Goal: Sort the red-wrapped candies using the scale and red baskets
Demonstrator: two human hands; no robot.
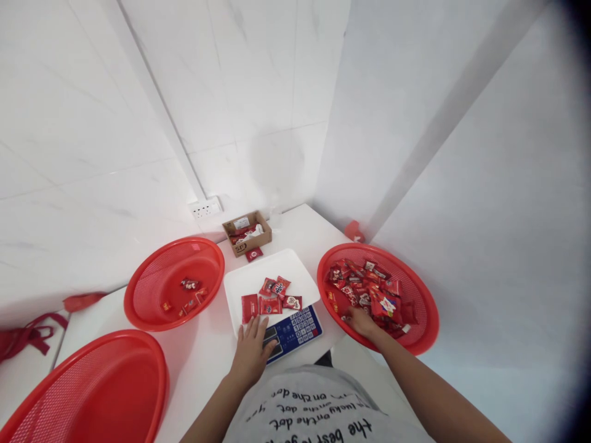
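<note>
A white scale [258,280] with a blue keypad [300,326] stands on the table before me. Several red snack packets [271,296] lie on its platform. My left hand [252,351] rests flat at the scale's front left corner, fingers stretched out toward the nearest packet [249,306]. My right hand [362,322] reaches into the red basket [427,314] on the right, which is full of red packets [369,286]. Its fingers are down among the packets and mostly hidden.
A red basket [148,271] at left holds a few packets [189,294]. Another red basket [69,375] sits at the near left. A small cardboard box [247,232] stands behind the scale near a wall socket [205,208]. White walls close in behind and on the right.
</note>
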